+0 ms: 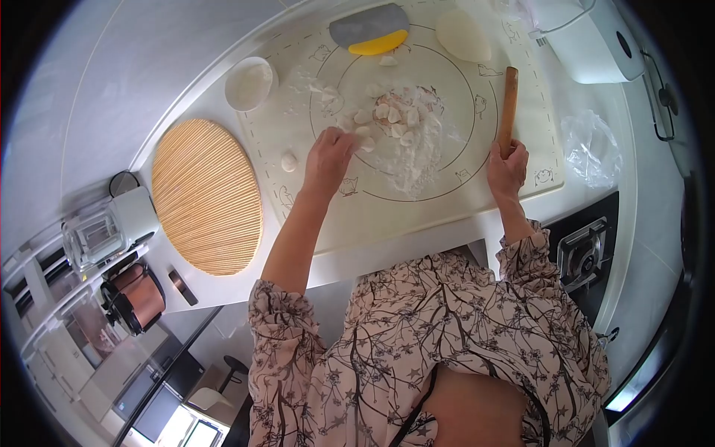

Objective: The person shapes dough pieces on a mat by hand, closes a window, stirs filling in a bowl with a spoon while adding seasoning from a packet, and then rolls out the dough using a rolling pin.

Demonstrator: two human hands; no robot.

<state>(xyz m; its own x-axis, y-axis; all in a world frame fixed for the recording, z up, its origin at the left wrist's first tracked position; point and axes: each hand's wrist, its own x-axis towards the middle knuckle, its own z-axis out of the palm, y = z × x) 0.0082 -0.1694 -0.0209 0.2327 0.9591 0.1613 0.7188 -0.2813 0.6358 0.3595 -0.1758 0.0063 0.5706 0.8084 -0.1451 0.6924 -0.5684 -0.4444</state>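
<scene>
My right hand (509, 170) is wrapped round the lower end of a wooden rolling pin (509, 104), which points away from me at the mat's right side. My left hand (328, 160) is closed, its fingertips together at the left edge of several small dough pieces (393, 114). Whatever lies between those fingertips is hidden. White flour (413, 164) is spread around the pieces on the pale printed mat (439, 208). One dough piece (289, 162) lies apart, left of my left hand. A flat round dough wrapper (462, 35) rests at the back right.
A white bowl (251, 83) of flour and a round slatted tray (207, 197) stand at left. A grey and yellow scraper (370, 30) lies at the back. Right are a plastic bag (590, 149), a white appliance (596, 45) and a gas burner (586, 257).
</scene>
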